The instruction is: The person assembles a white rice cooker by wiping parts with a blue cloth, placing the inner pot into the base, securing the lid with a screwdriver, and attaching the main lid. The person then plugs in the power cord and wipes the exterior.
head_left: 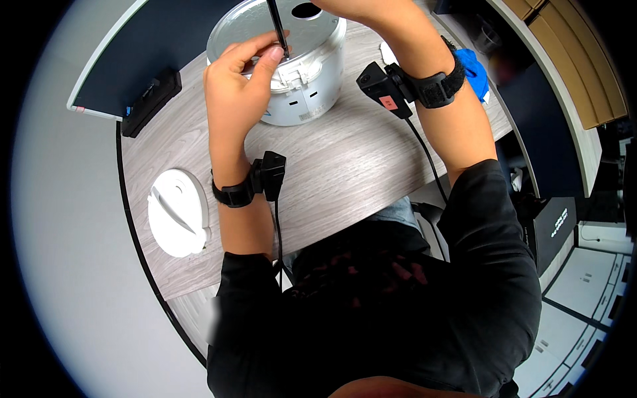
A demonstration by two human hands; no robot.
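A white rice cooker body (305, 106) with a grey top plate (255, 30) stands at the far side of the table. The plate has a dark round hole. A thin black screwdriver (275, 26) points down at the front edge of the plate, near the white latch. My left hand (242, 76) is closed at its lower end, thumb and forefinger pinching round the tip; any screw there is hidden. Above the plate, my right hand (345, 5) runs out of the top of the view, so its fingers and the screwdriver's upper end do not show.
A white oval lid cover (178, 212) lies at the table's left. Blue cloth (472, 74) rests beyond my right wrist. Black devices are strapped to both wrists, their cables trailing down. A dark partition (179, 40) stands far left; cardboard boxes (577, 66) sit on the shelf at right.
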